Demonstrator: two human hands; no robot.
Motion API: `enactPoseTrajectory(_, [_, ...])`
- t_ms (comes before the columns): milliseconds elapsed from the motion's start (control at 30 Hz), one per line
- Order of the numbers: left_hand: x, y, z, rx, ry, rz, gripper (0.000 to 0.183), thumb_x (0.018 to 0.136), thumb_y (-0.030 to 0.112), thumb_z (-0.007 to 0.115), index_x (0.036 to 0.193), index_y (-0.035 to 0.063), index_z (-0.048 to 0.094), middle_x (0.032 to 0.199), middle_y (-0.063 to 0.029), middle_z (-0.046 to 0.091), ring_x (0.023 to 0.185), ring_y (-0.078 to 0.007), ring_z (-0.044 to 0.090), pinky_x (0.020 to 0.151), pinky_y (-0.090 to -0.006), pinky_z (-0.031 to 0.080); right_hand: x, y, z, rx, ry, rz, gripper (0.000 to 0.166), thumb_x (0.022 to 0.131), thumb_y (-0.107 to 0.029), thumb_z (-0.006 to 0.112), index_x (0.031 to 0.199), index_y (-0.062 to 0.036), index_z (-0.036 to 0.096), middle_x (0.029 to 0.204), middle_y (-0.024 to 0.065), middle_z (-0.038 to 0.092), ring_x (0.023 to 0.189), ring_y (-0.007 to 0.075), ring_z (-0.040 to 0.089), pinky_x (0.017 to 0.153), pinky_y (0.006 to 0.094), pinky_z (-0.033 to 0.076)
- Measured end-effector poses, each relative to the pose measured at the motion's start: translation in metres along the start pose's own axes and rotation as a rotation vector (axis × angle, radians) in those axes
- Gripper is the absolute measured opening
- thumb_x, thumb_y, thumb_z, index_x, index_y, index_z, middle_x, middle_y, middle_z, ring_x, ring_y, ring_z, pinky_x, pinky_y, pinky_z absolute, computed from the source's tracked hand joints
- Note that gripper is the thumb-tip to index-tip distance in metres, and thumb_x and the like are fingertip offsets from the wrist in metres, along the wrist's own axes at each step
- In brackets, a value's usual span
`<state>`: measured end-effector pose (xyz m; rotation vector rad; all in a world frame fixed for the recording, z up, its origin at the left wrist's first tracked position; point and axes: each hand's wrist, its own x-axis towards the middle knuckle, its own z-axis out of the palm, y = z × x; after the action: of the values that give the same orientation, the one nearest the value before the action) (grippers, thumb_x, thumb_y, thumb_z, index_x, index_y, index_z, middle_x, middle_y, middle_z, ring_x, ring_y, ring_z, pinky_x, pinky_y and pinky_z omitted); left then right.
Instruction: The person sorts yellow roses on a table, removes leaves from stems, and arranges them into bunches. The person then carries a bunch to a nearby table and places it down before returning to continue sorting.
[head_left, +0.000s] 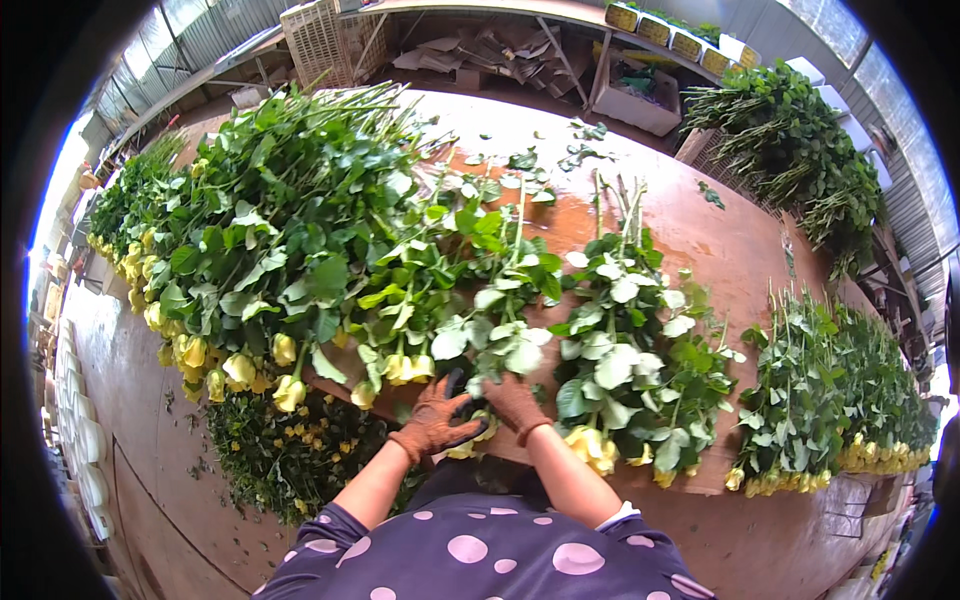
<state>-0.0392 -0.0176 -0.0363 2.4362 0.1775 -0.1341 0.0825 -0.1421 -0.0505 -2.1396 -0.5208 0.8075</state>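
My left hand (437, 421), in an orange knit glove with dark fingertips, is at the table's near edge with its fingers apart, beside yellow rose heads (401, 368). Close on its right, my right hand (514, 407), gloved alike, is at the lower leaves of a leafy rose stem (517, 292); its fingertips are hidden by leaves, so its grip cannot be told. A few yellow rose heads show low between the hands. Right of them lies a small bunch of yellow roses (592, 448), heads towards me. A large heap of yellow roses (300, 225) covers the table's left part.
Bundled roses (795, 390) lie at the table's right end. Leafy stems (795, 142) are piled at the back right. Loose leaves lie on the wooden tabletop (675, 195). Below the near edge is a heap of leaves and yellow blooms (300, 450). Plastic crates (315, 45) stand behind.
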Motion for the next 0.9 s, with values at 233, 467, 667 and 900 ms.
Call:
enactPoseTrajectory(233, [-0.019, -0.011, 0.023, 0.318, -0.104, -0.015, 0.062, 0.078, 0.051, 0.039, 0.129, 0.0165, 0.029, 0.126, -0.0259, 0.030, 0.118, -0.0395, 0.026, 0.096, -0.0468, 0.022, -0.020, -0.062, -0.068, 1.082, 0.283, -0.117, 0.030, 0.076, -0.015, 0.054, 0.104, -0.0051, 0.050, 0.082, 0.0018, 0.056, 0.063, 0.0091, 0.053, 0.055, 0.0203, 0.045])
enactPoseTrajectory(467, [0.008, -0.031, -0.032, 0.532, 0.405, -0.200, 0.058, 0.075, 0.041, 0.051, 0.122, 0.0106, 0.038, 0.114, -0.0132, 0.043, 0.108, -0.0311, 0.037, 0.088, -0.0433, 0.028, -0.064, -0.082, -0.050, 0.915, 0.385, -0.190, 0.039, 0.080, -0.016, 0.053, 0.117, -0.0059, 0.043, 0.089, 0.0004, 0.053, 0.064, 0.0066, 0.048, 0.050, 0.0188, 0.041])
enactPoseTrajectory(667, [0.018, -0.072, -0.049, 0.370, 0.173, -0.434, 0.062, 0.064, 0.043, 0.060, 0.117, 0.0158, 0.044, 0.106, -0.0101, 0.052, 0.097, -0.0280, 0.047, 0.084, -0.0429, 0.033, -0.055, -0.056, 0.002, 0.880, 0.248, -0.189, 0.043, 0.082, -0.010, 0.051, 0.122, -0.0067, 0.038, 0.099, 0.0016, 0.052, 0.073, 0.0074, 0.049, 0.053, 0.0192, 0.043])
enactPoseTrajectory(900, [-0.011, -0.074, -0.070, -0.557, 0.221, -0.169, 0.051, 0.068, 0.025, 0.068, 0.109, 0.0031, 0.048, 0.093, -0.0096, 0.057, 0.083, -0.0162, 0.054, 0.075, -0.0254, 0.044, -0.022, -0.093, 0.022, 0.112, 0.102, 0.183, 0.060, 0.080, -0.050, 0.043, 0.115, -0.0015, 0.038, 0.110, 0.0275, 0.046, 0.103, 0.0401, 0.044, 0.087, 0.0424, 0.034])
